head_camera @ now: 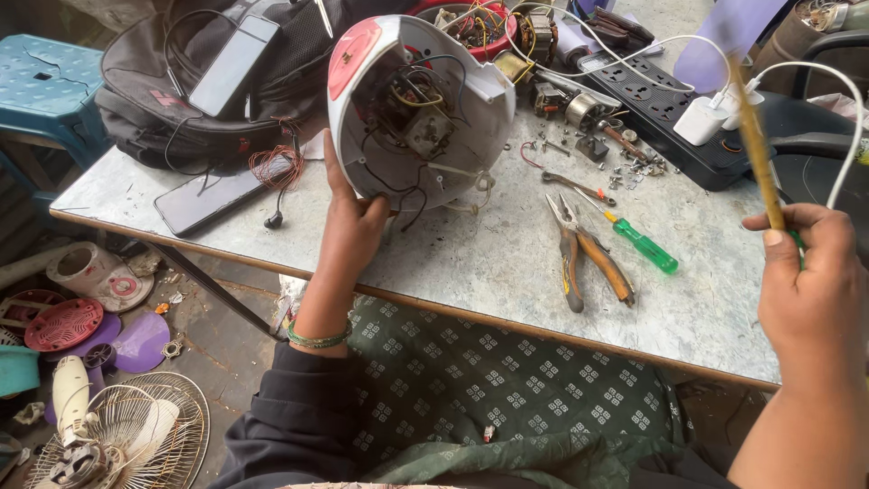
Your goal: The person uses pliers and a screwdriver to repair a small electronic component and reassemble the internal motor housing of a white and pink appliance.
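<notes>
I see the left hand (351, 231) reaching forward from a dark sleeve, a green beaded bangle (318, 339) at the wrist. Its fingers are spread and pressed against the lower rim of a white rounded plastic appliance housing with a red panel (362, 72), which stands tipped on its edge on the grey scuffed worktop (507, 263), open side toward me. Inside the shell I make out a tangle of black and yellow wires and a small metal motor part (425, 127). The hand steadies the housing more than it wraps it; thumb on the near side, fingers up along the rim.

The right hand (810, 290) is raised at the right edge, well apart from the housing, forearm angled up from below. Its fingers are closed on a thin yellowish stick-like tool (756, 145) that points up and slightly left; I cannot tell what kind of tip it has.

Between the two hands, on the worktop, lie orange-handled pliers (584, 258) and, just beside them, a green-handled screwdriver (638, 240). Farther back sit loose screws (634, 167) and a black power strip (670, 100) with a white charger (701, 119) plugged in.
</notes>
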